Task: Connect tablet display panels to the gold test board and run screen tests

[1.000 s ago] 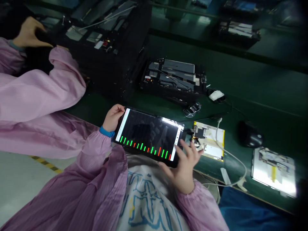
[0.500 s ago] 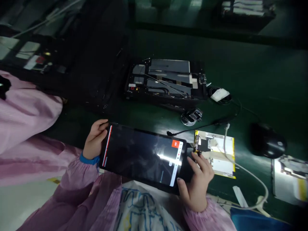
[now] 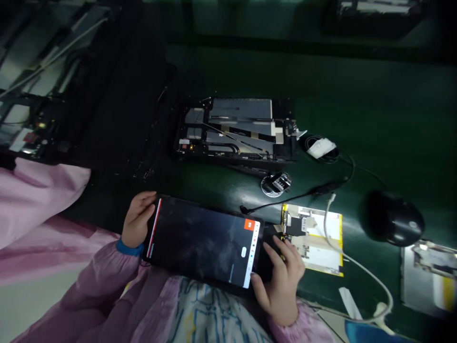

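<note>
A black tablet screen [image 3: 200, 243] lies tilted in front of my body, lit with a dark picture, a red-orange square and a pale strip of icons at its right end. My left hand [image 3: 137, 220] is closed around the left edge, its thumb along the front. My right hand [image 3: 280, 281] rests palm down at the right end. Its thumb touches the screen's lower right corner, and its fingers are spread over a black piece beside the screen. A short flat cable [image 3: 273, 228] runs from there toward a yellow-edged battery pack with a circuit board [image 3: 314, 238].
An opened device [image 3: 243, 126] lies beyond the tablet. Near it are a round metal-based counter [image 3: 275, 184], a coiled black cable [image 3: 321, 148] and a black mouse [image 3: 396, 216]. A white cable [image 3: 364, 274] curves on the right. A person's pink sleeve [image 3: 39, 190] is at left.
The view has shifted, so the bench items appear slightly lower and further left. A small pale box on the screen appears higher up. Both hands keep their places at the tablet.
</note>
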Available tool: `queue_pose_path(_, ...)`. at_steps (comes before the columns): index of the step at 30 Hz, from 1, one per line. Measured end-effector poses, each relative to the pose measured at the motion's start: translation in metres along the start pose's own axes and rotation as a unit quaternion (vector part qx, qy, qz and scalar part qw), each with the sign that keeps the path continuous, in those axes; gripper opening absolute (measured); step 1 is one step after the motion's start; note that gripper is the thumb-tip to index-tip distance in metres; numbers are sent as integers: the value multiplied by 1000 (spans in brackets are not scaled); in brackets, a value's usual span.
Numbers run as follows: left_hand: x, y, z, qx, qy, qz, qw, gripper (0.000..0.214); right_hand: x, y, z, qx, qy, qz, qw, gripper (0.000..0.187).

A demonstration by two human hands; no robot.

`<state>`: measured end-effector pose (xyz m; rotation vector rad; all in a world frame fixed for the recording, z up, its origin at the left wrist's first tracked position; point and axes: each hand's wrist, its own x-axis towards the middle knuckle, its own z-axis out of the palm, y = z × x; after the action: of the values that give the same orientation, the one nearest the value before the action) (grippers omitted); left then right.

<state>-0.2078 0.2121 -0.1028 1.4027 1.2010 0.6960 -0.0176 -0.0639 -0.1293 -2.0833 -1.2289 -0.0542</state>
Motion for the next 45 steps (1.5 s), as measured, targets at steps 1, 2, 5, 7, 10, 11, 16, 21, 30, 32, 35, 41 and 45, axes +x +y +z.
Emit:
queue_pose_path(1, 1, 0, 0, -5, -10, 5, 1000, 33, 0, 0, 0, 1, 5, 2, 1000, 49)
queue_pose_path(2, 2, 0, 0, -9, -17, 14, 1000, 31, -1, 0, 1, 2, 9, 4, 1000, 49)
queue_pose_path(5, 2, 0, 3, -23, -23, 52, 998, 23, -3, 0, 2, 2, 25, 5, 1000, 48)
queue_pose_path(7, 2, 1, 5, -37, -37, 63, 997, 19, -4, 0, 2, -2, 41, 2, 999, 47)
queue_pose_path(10, 2, -1, 8, -58, -63, 58, 995, 18, -6, -1, 4, -6, 55, -10, 998, 45)
queue_pose_path(11, 2, -2, 8, -67, -71, 58, 994, 17, -6, -1, 4, -6, 58, -14, 998, 45)
queue_pose_path(16, 4, -8, 9, -99, -98, 85, 987, 15, -8, -1, 6, 1, 76, -24, 997, 41)
queue_pose_path(21, 3, -11, 9, -105, -101, 94, 985, 16, -10, -2, 7, 6, 78, -27, 997, 41)
queue_pose_path(30, 3, -5, 9, -92, -94, 83, 988, 14, -6, 0, 5, 22, 52, -22, 998, 44)
queue_pose_path(32, 3, -3, 10, -89, -92, 79, 989, 13, -5, 0, 4, 19, 46, -17, 999, 44)
queue_pose_path(35, 2, -2, 11, -77, -83, 77, 991, 13, -5, 1, 3, 18, 40, -18, 999, 45)
queue_pose_path(41, 1, -2, 12, -67, -79, 71, 992, 12, -5, 2, 2, 23, 28, -12, 999, 46)
queue_pose_path(45, 2, -2, 12, -56, -76, 79, 992, 11, -5, 2, 2, 26, 26, -12, 999, 47)
